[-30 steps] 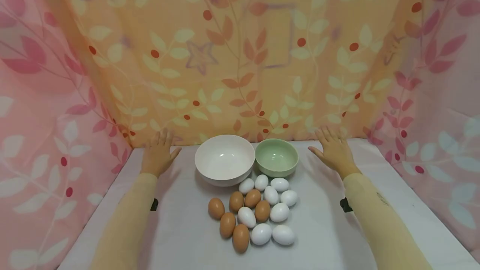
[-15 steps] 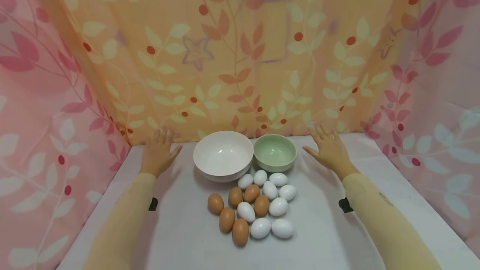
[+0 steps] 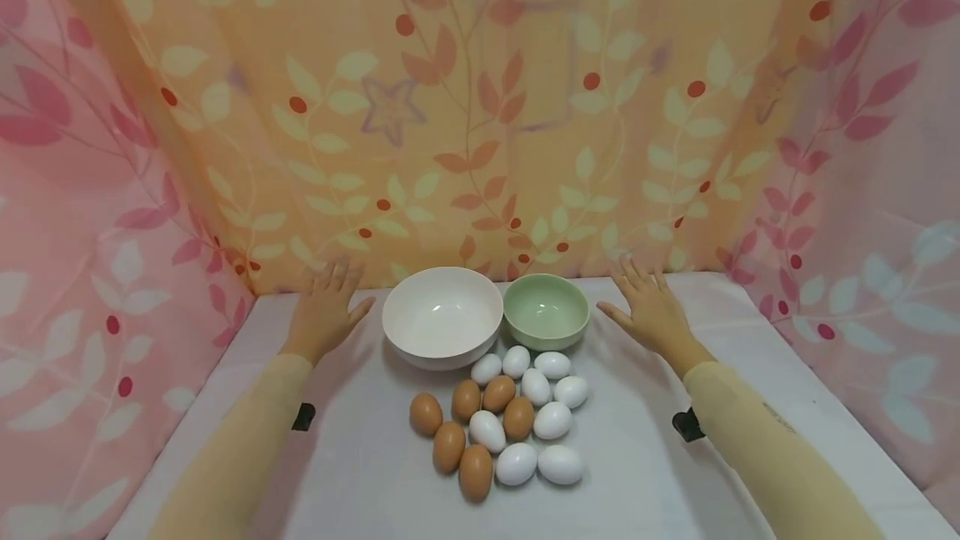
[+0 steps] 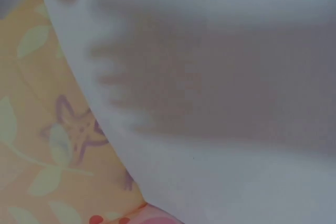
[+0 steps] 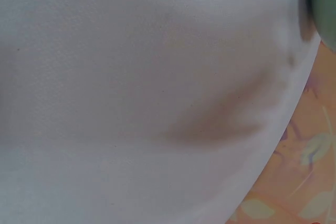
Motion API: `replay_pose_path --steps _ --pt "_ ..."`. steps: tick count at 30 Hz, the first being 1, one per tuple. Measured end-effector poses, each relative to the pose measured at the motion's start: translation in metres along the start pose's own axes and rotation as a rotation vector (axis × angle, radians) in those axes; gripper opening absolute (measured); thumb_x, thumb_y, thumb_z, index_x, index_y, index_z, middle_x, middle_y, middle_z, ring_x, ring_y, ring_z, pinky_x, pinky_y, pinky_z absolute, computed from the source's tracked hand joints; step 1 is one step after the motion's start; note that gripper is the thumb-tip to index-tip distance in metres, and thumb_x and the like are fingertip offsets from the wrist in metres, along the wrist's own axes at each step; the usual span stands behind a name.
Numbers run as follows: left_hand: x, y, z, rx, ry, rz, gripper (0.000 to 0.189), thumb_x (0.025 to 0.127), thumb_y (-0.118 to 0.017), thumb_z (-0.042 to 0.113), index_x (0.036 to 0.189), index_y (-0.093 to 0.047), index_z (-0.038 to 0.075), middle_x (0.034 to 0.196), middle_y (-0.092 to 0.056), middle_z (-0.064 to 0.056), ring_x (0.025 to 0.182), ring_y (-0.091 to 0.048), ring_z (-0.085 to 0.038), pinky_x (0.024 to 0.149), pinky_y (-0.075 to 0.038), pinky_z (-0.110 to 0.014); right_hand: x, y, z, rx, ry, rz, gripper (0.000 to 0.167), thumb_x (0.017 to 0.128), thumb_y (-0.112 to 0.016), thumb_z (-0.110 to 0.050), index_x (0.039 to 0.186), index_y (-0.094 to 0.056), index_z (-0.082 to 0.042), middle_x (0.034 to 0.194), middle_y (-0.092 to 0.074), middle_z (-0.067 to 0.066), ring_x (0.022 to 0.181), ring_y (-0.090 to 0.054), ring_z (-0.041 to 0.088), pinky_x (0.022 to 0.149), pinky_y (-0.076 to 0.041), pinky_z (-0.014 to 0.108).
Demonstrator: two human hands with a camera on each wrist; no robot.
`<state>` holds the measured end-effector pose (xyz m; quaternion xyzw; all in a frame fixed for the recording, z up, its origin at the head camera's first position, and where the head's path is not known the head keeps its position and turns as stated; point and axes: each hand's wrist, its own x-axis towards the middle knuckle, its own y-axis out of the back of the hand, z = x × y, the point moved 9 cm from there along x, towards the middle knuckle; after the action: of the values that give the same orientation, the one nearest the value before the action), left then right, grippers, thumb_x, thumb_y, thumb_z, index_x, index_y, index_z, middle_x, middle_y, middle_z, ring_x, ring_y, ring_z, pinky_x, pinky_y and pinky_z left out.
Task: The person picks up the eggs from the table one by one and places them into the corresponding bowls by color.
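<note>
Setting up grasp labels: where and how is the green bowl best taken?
Likely best: pinch the right rim of the green bowl, thumb inside, coming from the right with the right hand. The bowl sits upright, its rim exposed on that side; the white bowl crowds its left and white eggs its near side.

Green bowl (image 5: 326, 6) cropped in right wrist view; hand shadow (image 4: 173, 77) blurred.

Near the far edge of the table (image 3: 360, 465) we log the large bowl (image 3: 442, 319) on the left, the small bowl (image 3: 546, 312) just beside it, right. Eggs (image 3: 487, 432) lie clustered in front of both. We note left hand (image 3: 326, 313) left of the bowls, right hand (image 3: 651, 313) right of them, cloth backdrop (image 3: 480, 123) behind.
</note>
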<state>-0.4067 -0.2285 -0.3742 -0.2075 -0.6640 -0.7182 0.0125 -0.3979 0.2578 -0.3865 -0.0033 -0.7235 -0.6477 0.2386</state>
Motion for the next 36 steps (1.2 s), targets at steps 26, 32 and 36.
replay_pose_path --steps 26,32,36 --pt "-0.024 -0.014 0.008 -0.398 0.146 0.027 0.081 0.098 -0.055 0.054 0.156 -0.027 0.004 0.165 -0.019 -0.017 0.150 -0.023 -0.041 0.121 -0.023 -0.061 -0.022 0.001 -0.031 0.259 0.001 0.060 0.075 0.096 -0.061 -0.045 0.151 -0.038 0.000 0.162 -0.026 0.024 0.148 -0.027 0.041 0.122 -0.020 0.060" --pt "-0.028 -0.020 0.013 -0.501 0.198 -0.020 0.085 0.097 -0.053 0.057 0.158 -0.023 0.005 0.167 -0.012 -0.014 0.152 -0.017 -0.040 0.122 -0.019 -0.061 -0.027 0.002 -0.045 0.375 -0.019 0.039 0.074 0.097 -0.060 -0.044 0.153 -0.036 -0.003 0.164 -0.023 0.019 0.149 -0.025 0.042 0.124 -0.019 0.056" --pt "-0.032 -0.023 0.013 -0.576 0.245 -0.033 0.085 0.097 -0.051 0.059 0.159 -0.019 0.011 0.168 -0.011 -0.011 0.153 -0.016 -0.039 0.123 -0.017 -0.061 -0.036 -0.001 -0.050 0.427 -0.047 0.034 0.071 0.097 -0.061 -0.042 0.152 -0.038 -0.006 0.164 -0.024 0.018 0.148 -0.026 0.044 0.119 -0.025 0.062"
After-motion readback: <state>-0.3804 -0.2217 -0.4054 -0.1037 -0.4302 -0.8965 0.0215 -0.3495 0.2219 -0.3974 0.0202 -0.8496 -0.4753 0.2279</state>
